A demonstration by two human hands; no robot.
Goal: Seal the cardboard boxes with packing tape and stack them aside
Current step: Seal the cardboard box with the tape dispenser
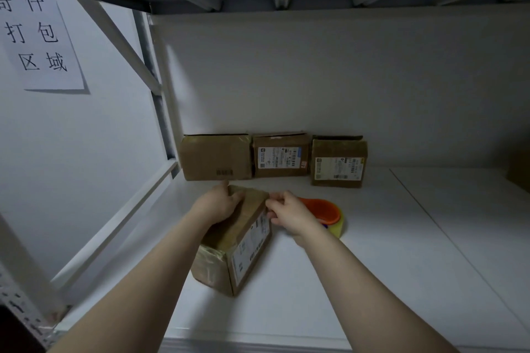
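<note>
Gripping the box [238, 233] are left hand [222, 203] and right hand [288, 216]; parcels [281, 156] are standing close behind. The shelf [430, 238] is stretching rightward past the tape roll [325, 211].

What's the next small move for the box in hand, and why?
Probably slide the front cardboard box back beside the three boxes behind it. Glossy tape already covers its top, the tape dispenser lies on the shelf, and the left hand and right hand both grip its far end.

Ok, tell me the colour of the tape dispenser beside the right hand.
The tape dispenser is orange, seen best in the head view.
</note>
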